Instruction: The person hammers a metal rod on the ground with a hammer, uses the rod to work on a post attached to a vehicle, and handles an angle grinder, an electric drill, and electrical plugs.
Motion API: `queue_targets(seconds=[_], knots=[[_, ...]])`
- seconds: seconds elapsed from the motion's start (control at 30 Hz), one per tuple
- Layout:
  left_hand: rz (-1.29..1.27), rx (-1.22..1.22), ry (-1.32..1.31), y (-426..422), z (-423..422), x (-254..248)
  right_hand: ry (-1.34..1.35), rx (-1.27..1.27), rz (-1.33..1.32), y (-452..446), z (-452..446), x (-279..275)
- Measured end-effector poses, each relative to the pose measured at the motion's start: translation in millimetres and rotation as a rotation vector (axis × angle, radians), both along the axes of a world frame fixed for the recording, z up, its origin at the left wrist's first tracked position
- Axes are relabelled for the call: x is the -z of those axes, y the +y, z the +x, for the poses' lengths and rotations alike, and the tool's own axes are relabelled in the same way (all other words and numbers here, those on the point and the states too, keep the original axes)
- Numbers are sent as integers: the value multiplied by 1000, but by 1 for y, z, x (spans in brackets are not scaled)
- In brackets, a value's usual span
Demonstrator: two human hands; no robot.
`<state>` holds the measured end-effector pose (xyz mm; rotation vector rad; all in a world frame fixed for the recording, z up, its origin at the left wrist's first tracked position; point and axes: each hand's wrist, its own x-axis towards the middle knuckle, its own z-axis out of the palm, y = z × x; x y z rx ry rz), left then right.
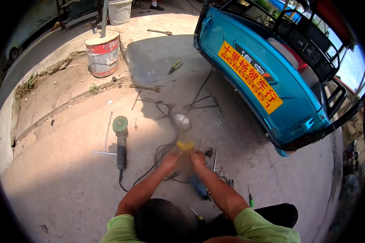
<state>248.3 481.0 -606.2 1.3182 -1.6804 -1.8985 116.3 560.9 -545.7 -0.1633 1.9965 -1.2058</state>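
My left hand (171, 160) and my right hand (197, 159) are close together over the concrete, fingers curled in and blurred by motion. Just beyond the fingertips is a small yellow thing (185, 145), too smeared to name; whether the fingers grip it is unclear. Right below my right hand lies a blue power drill (198, 186), partly hidden by the forearm. Loops of black cable (160, 156) run beside my left hand. Farther left lies an angle grinder (121, 141) with a green disc. A round whitish object (181, 120) sits ahead of my hands.
A blue vehicle (247, 48) with a yellow sign stands at right. At upper left, a paint bucket (103, 56) holds a pole. T-handled wrenches (105, 152), pliers (175, 67), a spanner (159, 32) and a green-handled screwdriver (251, 200) lie around. Another person's shoe (156, 7) shows at top.
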Motion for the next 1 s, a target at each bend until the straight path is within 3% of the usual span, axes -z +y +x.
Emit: queue_targets(seconds=[0.07,0.17,0.27,0.33,0.47,0.57,0.6,0.67,0.73,0.77,0.8,0.83,0.9,1.0], knots=[[-61,-15,6,-2,3,-4,-151,35,36,-6,-4,3],[-105,12,25,-5,7,-44,-367,148,-122,-17,3,-2],[-282,49,8,0,13,-44,-99,97,63,-36,12,-33],[-516,21,0,1,13,-29,-77,84,-23,-38,14,-35],[-563,68,-100,19,20,-43,95,180,-3,-45,11,-33],[-504,249,-40,65,72,-84,110,147,16,-42,-69,3],[-402,308,42,77,84,-84,169,31,39,-39,-76,-1],[-328,395,-105,88,110,-56,298,-177,97,-27,-90,-22],[-450,469,-183,89,129,-67,360,-391,218,-12,-85,-33],[-595,441,-137,89,140,-61,606,-470,232,-8,-91,6],[-742,404,-81,86,146,-54,639,-511,236,0,-96,17],[-706,374,-68,82,150,-57,673,-551,240,8,-94,7],[-641,290,-62,73,159,-62,312,-554,179,17,-86,-29],[-168,122,137,56,156,-57,-130,-250,-163,17,-67,-47]])
